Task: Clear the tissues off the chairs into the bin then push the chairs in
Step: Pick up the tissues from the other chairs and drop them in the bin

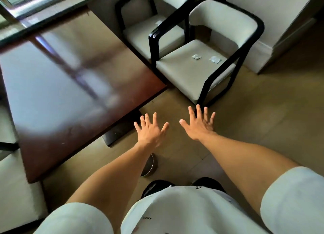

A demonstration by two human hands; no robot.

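glossy wooden table point(70, 86), metal bin point(150, 165)

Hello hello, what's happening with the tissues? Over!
Both hands, left and right, open and empty. Two tissues on near chair; another on far chair. Nothing blocking.

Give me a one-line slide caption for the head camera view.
Both hands, left and right, open and empty, before chair bearing two tissues.

The near chair point(184, 70) carries two tissues point(196, 57) point(215, 59) on its seat, side by side. The far chair point(149, 35), at 11 o'clock from it, carries one tissue point(159, 22).
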